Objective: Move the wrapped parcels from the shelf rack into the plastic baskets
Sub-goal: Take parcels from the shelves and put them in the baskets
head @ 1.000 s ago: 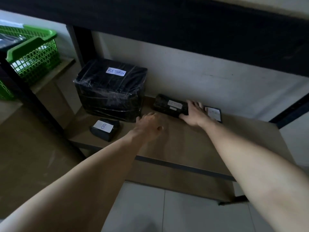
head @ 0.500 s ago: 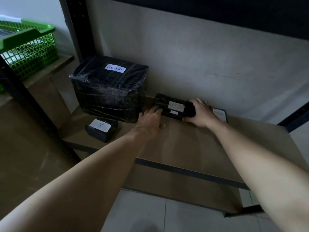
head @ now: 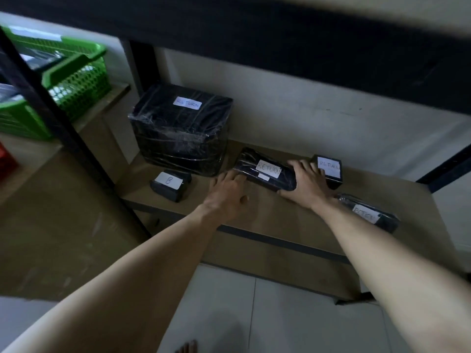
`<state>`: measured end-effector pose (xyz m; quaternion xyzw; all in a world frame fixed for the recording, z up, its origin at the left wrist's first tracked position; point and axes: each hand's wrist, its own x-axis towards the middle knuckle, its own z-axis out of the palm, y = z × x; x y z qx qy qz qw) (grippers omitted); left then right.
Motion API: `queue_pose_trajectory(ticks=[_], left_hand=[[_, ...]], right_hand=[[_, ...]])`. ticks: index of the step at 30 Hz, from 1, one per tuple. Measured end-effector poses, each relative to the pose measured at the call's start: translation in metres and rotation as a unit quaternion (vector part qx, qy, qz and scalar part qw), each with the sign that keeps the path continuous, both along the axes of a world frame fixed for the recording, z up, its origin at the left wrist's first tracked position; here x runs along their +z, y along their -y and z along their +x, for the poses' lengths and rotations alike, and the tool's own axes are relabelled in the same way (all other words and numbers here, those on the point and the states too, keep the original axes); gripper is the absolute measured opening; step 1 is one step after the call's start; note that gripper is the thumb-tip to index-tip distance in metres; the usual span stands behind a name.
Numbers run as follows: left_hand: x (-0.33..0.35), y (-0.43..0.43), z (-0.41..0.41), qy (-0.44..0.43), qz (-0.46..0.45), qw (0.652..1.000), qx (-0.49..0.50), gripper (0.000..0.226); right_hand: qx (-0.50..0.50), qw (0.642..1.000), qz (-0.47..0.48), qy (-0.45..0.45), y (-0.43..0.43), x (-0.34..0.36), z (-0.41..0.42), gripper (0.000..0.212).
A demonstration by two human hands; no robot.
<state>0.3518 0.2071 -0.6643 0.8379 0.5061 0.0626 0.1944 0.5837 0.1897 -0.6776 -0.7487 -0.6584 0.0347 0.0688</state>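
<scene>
Long RETURN parcel (head: 265, 171): right hand (head: 308, 186) is gripping one end, straight fingers of left hand (head: 228, 193) bracing the other for lifting.

On the shelf (head: 280, 215): big parcel (head: 178, 133) back left; small parcel (head: 170, 184) before it; long parcel (head: 265, 171) right of both; basket (head: 76, 80) far left.

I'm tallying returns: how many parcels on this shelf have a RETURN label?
4: big box back left; long parcel between left hand and right hand; small box behind the right hand; flat parcel by the right forearm. Others may be hidden.
</scene>
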Motion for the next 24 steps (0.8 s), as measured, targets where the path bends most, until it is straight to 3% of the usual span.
queue_pose_trajectory(ticks=[7,15,24], left_hand=[[0.099,0.080,-0.047,0.045,-0.020,0.997,0.057,0.051],[0.201,0.159,-0.138,0.061,0.008,0.986,0.154,0.046],[0.272,0.174,-0.312,0.072,0.092,0.972,0.206,0.040]], right_hand=[[-0.010,0.984,-0.043,-0.171,0.095,0.079,-0.056,0.087],[0.062,0.970,-0.072,-0.226,0.164,0.178,-0.147,0.102],[0.130,0.955,-0.028,-0.263,0.135,0.244,-0.327,0.101]])
